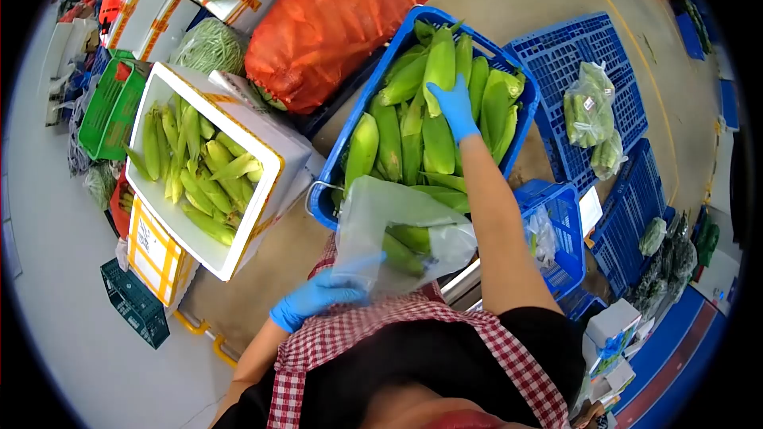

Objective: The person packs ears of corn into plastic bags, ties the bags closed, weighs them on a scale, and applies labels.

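My left hand (322,299), in a blue glove, grips the edge of a clear plastic bag (373,210). Inside the bag lie green ears of corn in their husks, partly blurred by the plastic. My gloved right hand (455,108) reaches into a blue crate (324,199) with thumb and fingers around the lower end of an ear of corn (440,63). Many more husked ears fill the crate around it. The bag overlaps the crate's near edge.
Left of the crate stands a white foam box (266,202) of corn. An orange mesh sack (330,28) lies behind. Blue pallets (548,56) are at the right, one bearing bagged vegetables (590,107). A smaller blue crate (568,250) stands beside my right arm.
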Tool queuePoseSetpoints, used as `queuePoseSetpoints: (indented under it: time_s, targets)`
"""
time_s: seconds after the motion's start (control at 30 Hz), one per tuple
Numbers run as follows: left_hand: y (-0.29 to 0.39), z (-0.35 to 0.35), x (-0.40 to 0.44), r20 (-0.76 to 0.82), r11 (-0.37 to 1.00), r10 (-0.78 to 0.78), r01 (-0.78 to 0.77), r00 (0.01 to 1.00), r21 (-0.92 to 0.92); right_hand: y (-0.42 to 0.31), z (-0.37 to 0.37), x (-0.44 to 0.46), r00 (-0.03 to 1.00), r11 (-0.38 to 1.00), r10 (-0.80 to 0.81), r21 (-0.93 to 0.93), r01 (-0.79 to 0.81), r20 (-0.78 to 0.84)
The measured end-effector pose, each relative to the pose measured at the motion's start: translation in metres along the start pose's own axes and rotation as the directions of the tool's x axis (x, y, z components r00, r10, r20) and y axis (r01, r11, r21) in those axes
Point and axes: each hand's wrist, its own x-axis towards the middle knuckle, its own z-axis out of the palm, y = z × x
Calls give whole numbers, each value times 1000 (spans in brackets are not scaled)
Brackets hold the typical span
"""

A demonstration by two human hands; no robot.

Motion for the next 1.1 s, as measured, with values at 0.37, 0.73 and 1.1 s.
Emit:
queuePoseSetpoints:
  time_s: [0.37, 0.73, 1.1]
  targets:
    - [8, -23, -8, -54, 961, 128, -138, 990, -242, 111, 33, 92, 933, 905, 358, -232, -357, -37]
    - [5, -29, -1, -71, 979, 13, -27, 997, -200, 125, 47, 84, 882, 880, 431, 125, -457, 192]
    - [13, -31, -5, 67, 978, 113, -99, 991, -186, 12, -28, 20, 549, 376, 551, 400, -836, 629]
